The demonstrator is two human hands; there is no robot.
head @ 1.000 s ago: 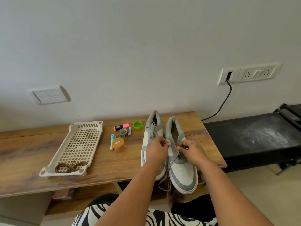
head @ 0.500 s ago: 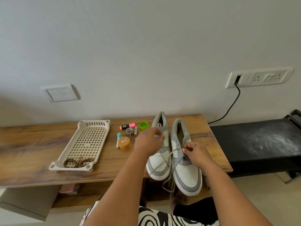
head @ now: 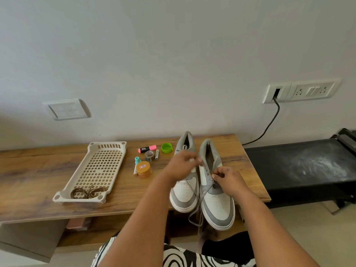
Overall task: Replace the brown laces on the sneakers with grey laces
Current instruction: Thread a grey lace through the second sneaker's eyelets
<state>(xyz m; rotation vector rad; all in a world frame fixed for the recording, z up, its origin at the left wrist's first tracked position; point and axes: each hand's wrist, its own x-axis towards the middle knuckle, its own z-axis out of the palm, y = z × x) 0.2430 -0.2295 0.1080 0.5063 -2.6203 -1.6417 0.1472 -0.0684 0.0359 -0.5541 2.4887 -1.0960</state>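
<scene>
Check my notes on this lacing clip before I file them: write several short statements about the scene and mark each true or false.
1. The brown laces lie in the cream basket. True.
2. Both sneakers stand on the floor. False: they stand on the wooden table.
3. The right hand pinches grey lace at the right sneaker. True.
4. The green cap sits inside the basket. False: it sits on the table beside the left sneaker.
5. The left hand rests flat on the table. False: it is raised over the sneakers.

Wooden table (head: 38, 176) grainy, matt; tray (head: 107, 147) perforated cream plastic; sneakers (head: 217, 205) smooth, white-grey.
</scene>
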